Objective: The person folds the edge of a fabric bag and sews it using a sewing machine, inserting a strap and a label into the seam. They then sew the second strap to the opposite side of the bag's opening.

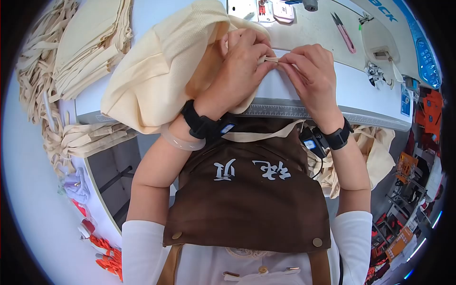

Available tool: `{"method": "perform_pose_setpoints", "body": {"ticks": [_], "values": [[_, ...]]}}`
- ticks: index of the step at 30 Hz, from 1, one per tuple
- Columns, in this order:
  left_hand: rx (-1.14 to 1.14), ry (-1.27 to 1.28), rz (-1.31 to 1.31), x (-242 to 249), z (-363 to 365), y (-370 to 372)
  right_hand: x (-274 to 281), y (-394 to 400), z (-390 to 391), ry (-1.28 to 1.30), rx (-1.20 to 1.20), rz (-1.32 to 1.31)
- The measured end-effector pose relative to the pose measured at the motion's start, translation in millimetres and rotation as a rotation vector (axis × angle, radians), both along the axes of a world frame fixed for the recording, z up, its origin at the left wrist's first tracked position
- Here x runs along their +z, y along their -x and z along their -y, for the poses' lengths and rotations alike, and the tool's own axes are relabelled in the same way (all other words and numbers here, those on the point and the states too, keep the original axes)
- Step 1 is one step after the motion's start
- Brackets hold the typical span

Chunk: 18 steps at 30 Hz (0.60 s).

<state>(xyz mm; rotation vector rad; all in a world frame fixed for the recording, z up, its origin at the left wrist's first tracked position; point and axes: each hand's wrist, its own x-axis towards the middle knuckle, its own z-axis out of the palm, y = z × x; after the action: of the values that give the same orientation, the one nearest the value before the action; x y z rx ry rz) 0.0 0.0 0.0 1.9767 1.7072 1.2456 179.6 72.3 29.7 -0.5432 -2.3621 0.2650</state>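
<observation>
A cream cloth bag [161, 66] lies bunched on the sewing table, its opening turned toward my left hand. My left hand [244, 59] reaches in front of the bag and is closed, thumb and fingers pinching a narrow cream fabric strap [271, 60]. From the other side, my right hand [311, 71] pinches the same strap between thumb and fingertips. Only a short piece of it shows between the two hands. Another length of cream strap [266, 135] hangs across the brown apron [247, 204] below the table edge.
Stacked cream fabric pieces [90, 42] and loose straps [35, 71] lie at the left. The sewing machine [396, 23] stands at the upper right, with pink-handled thread snips [344, 33] on its bed. A ruler [278, 110] runs along the table's front edge. More cream cloth [375, 152] hangs at the right.
</observation>
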Motion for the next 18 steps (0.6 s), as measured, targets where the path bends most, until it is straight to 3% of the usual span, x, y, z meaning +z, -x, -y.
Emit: {"method": "perform_pose_setpoints", "body": {"ticks": [14, 18], "values": [[0.036, -0.045, -0.045, -2.5, -0.4, -0.5, -3.7, 4.3, -1.3, -0.235, -0.011, 0.096], [0.042, -0.01, 0.056, 4.0, -0.5, -2.3, -2.1, 5.5, -4.1, -0.315, -0.045, 0.071]]}}
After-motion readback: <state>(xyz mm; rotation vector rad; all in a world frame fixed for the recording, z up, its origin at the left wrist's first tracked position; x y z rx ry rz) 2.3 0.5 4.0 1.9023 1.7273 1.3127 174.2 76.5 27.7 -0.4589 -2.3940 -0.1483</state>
